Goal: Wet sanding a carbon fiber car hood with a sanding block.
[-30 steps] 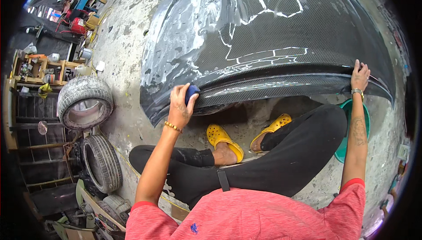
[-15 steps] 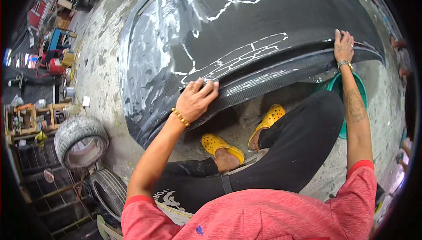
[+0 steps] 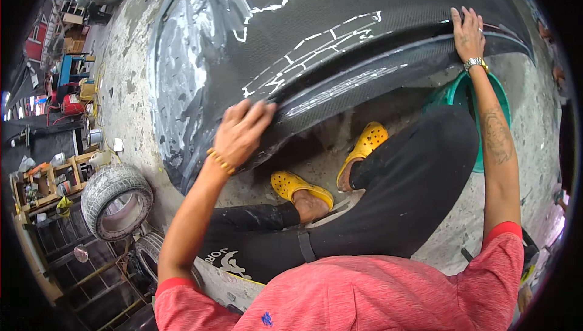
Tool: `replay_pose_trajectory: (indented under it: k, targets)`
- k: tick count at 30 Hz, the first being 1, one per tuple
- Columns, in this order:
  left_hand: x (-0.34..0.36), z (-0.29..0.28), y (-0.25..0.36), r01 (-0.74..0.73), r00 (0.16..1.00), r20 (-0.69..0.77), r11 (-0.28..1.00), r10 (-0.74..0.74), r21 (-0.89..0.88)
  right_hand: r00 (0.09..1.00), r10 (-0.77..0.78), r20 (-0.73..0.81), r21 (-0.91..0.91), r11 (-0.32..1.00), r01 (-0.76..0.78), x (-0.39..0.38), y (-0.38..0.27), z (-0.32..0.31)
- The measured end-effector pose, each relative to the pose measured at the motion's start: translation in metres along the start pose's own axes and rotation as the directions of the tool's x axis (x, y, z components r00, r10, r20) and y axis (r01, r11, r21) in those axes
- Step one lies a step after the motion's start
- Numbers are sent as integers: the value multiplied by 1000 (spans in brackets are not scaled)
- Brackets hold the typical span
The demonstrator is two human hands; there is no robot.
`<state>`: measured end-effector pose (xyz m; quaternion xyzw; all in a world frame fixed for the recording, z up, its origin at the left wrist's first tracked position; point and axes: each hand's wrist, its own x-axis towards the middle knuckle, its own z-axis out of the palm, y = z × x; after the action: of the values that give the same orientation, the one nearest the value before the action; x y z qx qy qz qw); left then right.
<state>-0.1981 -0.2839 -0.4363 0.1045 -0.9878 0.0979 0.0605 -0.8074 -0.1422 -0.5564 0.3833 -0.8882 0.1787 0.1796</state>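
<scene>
A large, glossy dark car hood (image 3: 316, 33) with a woven carbon pattern fills the upper middle. Its surface looks wet, and bright lights reflect in it. My left hand (image 3: 244, 129) presses on the hood's near left part, beside the long groove. Its fingers are bent and held together, their tips blurred; anything beneath them is hidden. At the near right edge, my right hand (image 3: 467, 37) lies on the hood with fingers stretched out. Beaded and metal bands circle my left and right wrists.
Below my right forearm stands a green bucket (image 3: 499, 97), partly behind my knee. My feet in yellow clogs (image 3: 302, 188) rest on the worn concrete floor. A dusty tire (image 3: 91, 200) and a wooden rack (image 3: 51, 176) of small items are at left.
My left hand has slid left and toward me along the hood. My right hand stays on the right edge. The whole view has shifted a little.
</scene>
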Motion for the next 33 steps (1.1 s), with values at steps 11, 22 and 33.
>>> replay_pose_trajectory:
  k: [11, 22, 33]
  targets:
    - [100, 16, 28, -36, 999, 6, 989, 37, -143, 982, -167, -83, -230, 962, 144, -4, -7, -8]
    - [206, 29, 56, -205, 978, -43, 973, 202, -105, 997, 70, 28, 44, 996, -71, -7, -22, -18]
    - [206, 58, 45, -213, 977, -6, 967, 214, -140, 983, -182, 19, 81, 980, 180, -9, 30, -39]
